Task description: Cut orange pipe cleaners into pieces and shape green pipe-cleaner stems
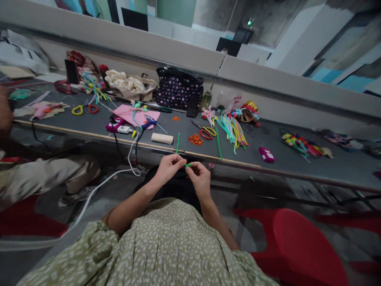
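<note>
Fingers (177, 159) pinch green pipe cleaner (188, 165); red lettering (237, 97) blurred.

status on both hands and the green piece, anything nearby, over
Left hand, right hand: fingertips on green piece. Table edge just ahead. Nearest scissors, orange bundle beyond it.

Reaching with left forearm (131, 207) toward one-thirty and with right forearm (216, 220) toward eleven o'clock. Holding left hand (168, 169) and right hand (199, 178) close together, fingers curled, pinching with thumbs and forefingers.

Head-worn view, apparently tilted, facing forward-down
</note>
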Motion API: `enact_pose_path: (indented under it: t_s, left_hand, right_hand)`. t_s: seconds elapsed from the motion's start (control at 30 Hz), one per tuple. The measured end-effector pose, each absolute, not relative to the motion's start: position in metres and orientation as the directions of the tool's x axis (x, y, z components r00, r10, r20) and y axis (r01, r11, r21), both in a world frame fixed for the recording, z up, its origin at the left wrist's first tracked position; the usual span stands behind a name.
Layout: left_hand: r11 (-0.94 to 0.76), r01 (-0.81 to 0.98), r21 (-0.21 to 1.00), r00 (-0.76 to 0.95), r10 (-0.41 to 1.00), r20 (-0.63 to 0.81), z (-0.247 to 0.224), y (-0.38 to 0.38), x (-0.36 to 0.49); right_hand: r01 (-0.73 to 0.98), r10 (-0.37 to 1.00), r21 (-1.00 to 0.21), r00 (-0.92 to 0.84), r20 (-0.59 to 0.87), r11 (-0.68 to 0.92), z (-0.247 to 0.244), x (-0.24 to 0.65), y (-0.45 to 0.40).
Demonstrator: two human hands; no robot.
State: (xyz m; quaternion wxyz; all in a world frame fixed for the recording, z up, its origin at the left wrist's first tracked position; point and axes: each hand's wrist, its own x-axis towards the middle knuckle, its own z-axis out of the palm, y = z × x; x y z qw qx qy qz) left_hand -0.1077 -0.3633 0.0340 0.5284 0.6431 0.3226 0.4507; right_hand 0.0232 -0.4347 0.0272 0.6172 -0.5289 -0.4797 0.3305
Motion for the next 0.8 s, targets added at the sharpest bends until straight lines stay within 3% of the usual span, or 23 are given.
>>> enact_pose_path:
  t_s: [0.13, 0.2, 0.33, 0.47, 0.67, 0.8]
  left_hand:
    - [-0.208, -0.065, 0.976, 0.389, 0.895, 0.216, 0.035, -0.362, -0.107]
    - [-0.169, -0.082, 0.982, 0.419, 0.888, 0.187, 0.037, -0.362, -0.107]
    - [-0.115, -0.127, 0.985, 0.509, 0.845, 0.164, 0.042, -0.361, -0.111]
    - [-0.128, -0.159, 0.979, 0.556, 0.807, 0.196, 0.046, -0.358, -0.119]
    - [-0.357, -0.168, 0.919, 0.568, 0.727, 0.386, 0.046, -0.352, -0.126]
    - [-0.414, -0.134, 0.9, 0.547, 0.726, 0.416, 0.045, -0.35, -0.125]
  right_hand:
    - [0.272, 0.868, -0.925, 0.35, 0.353, 0.266, 0.03, 0.02, -0.437]
    - [0.261, 0.874, -0.929, 0.344, 0.344, 0.263, 0.03, 0.021, -0.437]
    - [-0.087, 0.957, -0.985, 0.263, 0.12, 0.147, 0.028, 0.027, -0.431]
    - [-0.369, 0.992, -0.929, 0.106, -0.067, -0.023, 0.03, 0.033, -0.428]
    - [-0.418, 0.991, -0.901, 0.015, -0.134, -0.116, 0.037, 0.033, -0.43]
    - [-0.405, 0.991, -0.908, 0.034, -0.129, -0.105, 0.037, 0.031, -0.43]
